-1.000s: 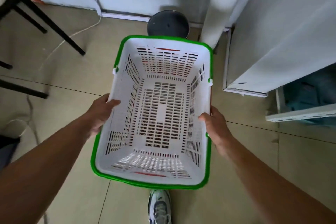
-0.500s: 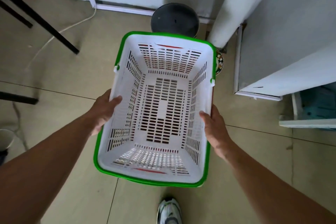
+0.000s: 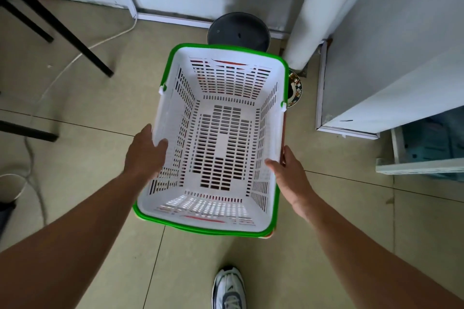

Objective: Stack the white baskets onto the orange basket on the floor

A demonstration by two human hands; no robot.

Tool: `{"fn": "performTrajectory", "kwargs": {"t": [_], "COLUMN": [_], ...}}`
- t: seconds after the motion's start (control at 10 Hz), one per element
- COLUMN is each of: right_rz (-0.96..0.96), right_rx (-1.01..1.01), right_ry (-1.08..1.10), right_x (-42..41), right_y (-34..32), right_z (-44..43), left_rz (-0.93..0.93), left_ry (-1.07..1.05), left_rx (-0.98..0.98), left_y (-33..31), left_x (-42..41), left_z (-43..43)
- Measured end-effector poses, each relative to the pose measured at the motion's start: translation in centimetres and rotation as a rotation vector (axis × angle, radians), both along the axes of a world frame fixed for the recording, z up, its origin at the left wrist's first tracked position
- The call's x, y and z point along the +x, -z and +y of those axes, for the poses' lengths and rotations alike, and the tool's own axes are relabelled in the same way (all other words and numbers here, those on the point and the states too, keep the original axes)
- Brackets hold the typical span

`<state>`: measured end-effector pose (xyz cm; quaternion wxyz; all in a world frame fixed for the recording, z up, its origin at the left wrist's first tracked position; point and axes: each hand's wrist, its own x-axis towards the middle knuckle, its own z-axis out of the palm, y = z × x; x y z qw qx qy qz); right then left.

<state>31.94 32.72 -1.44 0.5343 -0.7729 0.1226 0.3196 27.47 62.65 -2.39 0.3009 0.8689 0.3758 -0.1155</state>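
On the tiled floor (image 3: 75, 208), our left hand (image 3: 144, 155) and right hand (image 3: 288, 173) grip a white basket (image 3: 221, 138), apparently nested in the orange basket (image 3: 268, 235); other baskets are unseen.

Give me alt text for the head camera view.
Both hands, left and right, hold a white basket with a green rim by its sides above a tiled floor. Orange shows beneath it, and a shoe is below.

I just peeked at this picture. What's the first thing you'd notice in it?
The big white basket with its bright green rim fills the middle, held at its sides by the left hand and the right hand. A little orange peeks out under its near right corner. Behind it, by the wall, stands a round dark lidded bin.
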Motion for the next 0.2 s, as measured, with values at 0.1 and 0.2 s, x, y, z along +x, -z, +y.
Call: {"fn": "performTrajectory", "kwargs": {"t": [0.1,0.2], "right_rz": [-0.080,-0.151], "right_rx": [-0.090,-0.157], "right_ry": [-0.127,-0.292], "right_x": [-3.6,-8.6], "right_y": [-1.1,-2.2], "right_z": [-1.3,-2.6], "left_rz": [-0.069,-0.287], "left_ry": [0.133,0.380], "left_rx": [0.261,0.281], "left_y": [-0.2,-0.2], "left_x": [-4.7,-11.1], "left_z": [-3.7,-9.7]}}
